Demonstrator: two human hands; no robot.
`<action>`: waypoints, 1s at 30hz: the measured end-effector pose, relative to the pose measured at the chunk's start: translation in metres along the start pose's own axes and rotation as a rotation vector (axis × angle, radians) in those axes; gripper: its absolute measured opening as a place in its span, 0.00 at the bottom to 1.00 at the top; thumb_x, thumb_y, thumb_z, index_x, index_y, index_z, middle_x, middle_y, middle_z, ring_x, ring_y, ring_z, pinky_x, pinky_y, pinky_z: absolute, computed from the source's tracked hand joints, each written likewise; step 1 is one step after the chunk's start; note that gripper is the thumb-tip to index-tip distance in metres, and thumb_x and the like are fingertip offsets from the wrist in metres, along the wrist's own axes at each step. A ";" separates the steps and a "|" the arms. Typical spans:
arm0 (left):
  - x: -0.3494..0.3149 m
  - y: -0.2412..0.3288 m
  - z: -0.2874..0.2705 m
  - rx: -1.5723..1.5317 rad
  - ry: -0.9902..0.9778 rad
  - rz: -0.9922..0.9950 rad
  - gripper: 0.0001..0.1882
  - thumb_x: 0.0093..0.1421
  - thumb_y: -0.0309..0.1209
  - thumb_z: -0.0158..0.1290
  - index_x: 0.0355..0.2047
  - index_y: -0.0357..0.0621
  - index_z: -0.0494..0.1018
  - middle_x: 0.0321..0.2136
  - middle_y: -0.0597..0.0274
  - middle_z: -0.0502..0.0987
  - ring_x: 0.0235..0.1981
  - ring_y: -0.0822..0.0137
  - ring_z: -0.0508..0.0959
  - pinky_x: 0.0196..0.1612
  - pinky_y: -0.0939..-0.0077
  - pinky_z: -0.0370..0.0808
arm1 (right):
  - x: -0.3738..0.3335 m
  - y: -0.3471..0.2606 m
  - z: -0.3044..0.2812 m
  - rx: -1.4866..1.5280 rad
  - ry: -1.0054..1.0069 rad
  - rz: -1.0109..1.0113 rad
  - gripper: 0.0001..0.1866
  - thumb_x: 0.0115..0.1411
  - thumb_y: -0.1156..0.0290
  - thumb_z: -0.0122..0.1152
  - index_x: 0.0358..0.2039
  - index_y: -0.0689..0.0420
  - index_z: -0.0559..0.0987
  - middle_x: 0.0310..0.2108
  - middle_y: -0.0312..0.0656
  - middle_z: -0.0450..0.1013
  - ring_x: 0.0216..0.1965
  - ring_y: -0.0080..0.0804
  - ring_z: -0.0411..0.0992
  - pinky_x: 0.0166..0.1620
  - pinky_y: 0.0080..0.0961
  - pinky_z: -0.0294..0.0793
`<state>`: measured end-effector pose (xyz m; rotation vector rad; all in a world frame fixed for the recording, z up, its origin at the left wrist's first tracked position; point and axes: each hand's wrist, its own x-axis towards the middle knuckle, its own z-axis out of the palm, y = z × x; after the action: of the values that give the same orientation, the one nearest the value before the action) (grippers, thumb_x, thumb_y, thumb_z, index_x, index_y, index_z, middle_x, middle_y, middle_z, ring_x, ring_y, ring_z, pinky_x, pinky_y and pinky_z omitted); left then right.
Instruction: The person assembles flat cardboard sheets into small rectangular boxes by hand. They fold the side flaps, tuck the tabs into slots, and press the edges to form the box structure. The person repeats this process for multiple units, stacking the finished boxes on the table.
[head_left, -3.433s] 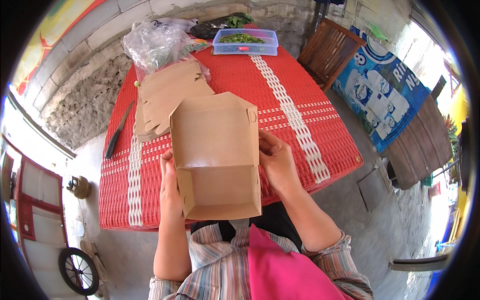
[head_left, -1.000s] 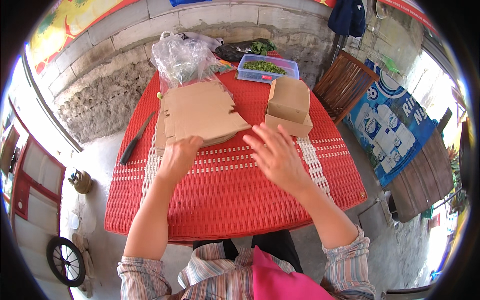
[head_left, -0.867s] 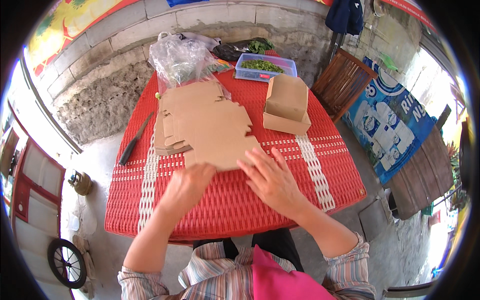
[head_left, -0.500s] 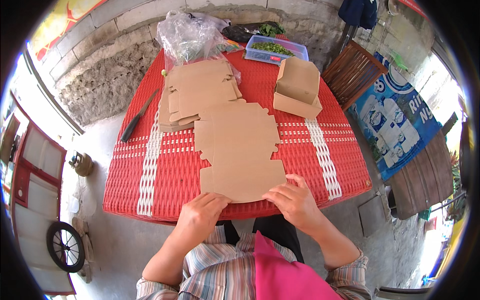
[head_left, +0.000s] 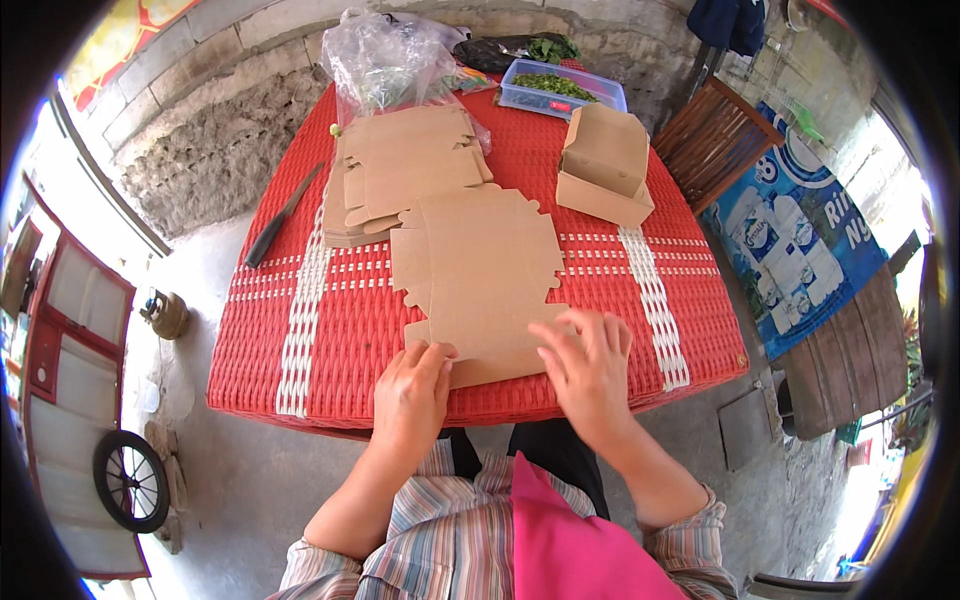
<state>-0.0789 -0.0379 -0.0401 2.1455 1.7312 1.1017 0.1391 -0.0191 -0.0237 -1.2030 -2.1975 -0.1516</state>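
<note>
An unfolded brown cardboard box blank (head_left: 485, 270) lies on the red woven tabletop right before me. At its near left corner my left hand (head_left: 412, 392) is closed, fingers bent over the edge flap. My right hand (head_left: 588, 375) is open over the near right corner, its fingers spread and partly hiding that flap. Beyond the blank, to the left, lies a stack of flat box blanks (head_left: 410, 155). One folded cardboard box (head_left: 605, 170) stands with its lid up at the far right.
A knife (head_left: 283, 218) with a dark handle lies at the table's left edge. Toward the back are a clear plastic bag (head_left: 385, 60) and a clear tub (head_left: 612, 100) of chopped greens. A wooden chair (head_left: 715, 145) stands beyond the right side; a gas cylinder (head_left: 166, 315) is on the floor at left.
My right hand has lifted from the near edge and moved forward over the corner, fingers spreading. My left hand has shifted forward along the left corner. The blank has moved slightly away from me.
</note>
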 end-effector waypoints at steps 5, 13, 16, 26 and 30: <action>-0.009 0.009 0.008 0.132 -0.024 -0.054 0.07 0.56 0.21 0.54 0.36 0.43 0.76 0.35 0.57 0.75 0.38 0.55 0.76 0.43 0.60 0.72 | -0.025 -0.030 0.014 0.127 -0.174 -0.157 0.24 0.58 0.61 0.62 0.51 0.61 0.77 0.56 0.40 0.70 0.60 0.34 0.66 0.62 0.40 0.61; -0.047 0.009 0.011 0.216 -0.033 0.174 0.21 0.54 0.25 0.55 0.50 0.42 0.76 0.50 0.63 0.75 0.54 0.62 0.72 0.64 0.54 0.51 | -0.030 -0.037 0.016 0.075 -0.236 -0.137 0.29 0.60 0.53 0.58 0.55 0.62 0.75 0.57 0.42 0.69 0.62 0.34 0.63 0.65 0.40 0.58; -0.048 0.011 0.007 0.232 -0.087 0.194 0.23 0.54 0.28 0.55 0.52 0.41 0.75 0.53 0.63 0.74 0.57 0.62 0.71 0.64 0.55 0.52 | -0.031 -0.038 0.018 0.059 -0.259 -0.141 0.29 0.60 0.52 0.58 0.55 0.62 0.75 0.57 0.43 0.69 0.61 0.34 0.63 0.65 0.41 0.58; -0.044 0.005 -0.001 0.300 -0.137 0.238 0.22 0.53 0.30 0.56 0.50 0.44 0.77 0.55 0.66 0.73 0.61 0.60 0.67 0.66 0.51 0.48 | -0.028 -0.023 0.019 0.069 -0.234 -0.171 0.23 0.58 0.58 0.63 0.51 0.57 0.78 0.49 0.37 0.74 0.53 0.28 0.71 0.66 0.44 0.55; -0.048 -0.003 -0.008 0.346 -0.128 0.241 0.21 0.54 0.30 0.55 0.50 0.46 0.78 0.56 0.66 0.72 0.63 0.59 0.66 0.67 0.51 0.45 | -0.033 -0.012 0.013 0.099 -0.206 -0.130 0.18 0.58 0.64 0.63 0.48 0.57 0.79 0.46 0.37 0.75 0.50 0.29 0.73 0.66 0.44 0.56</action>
<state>-0.0889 -0.0825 -0.0573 2.6242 1.7457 0.7308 0.1370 -0.0450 -0.0504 -1.0620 -2.4326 0.0290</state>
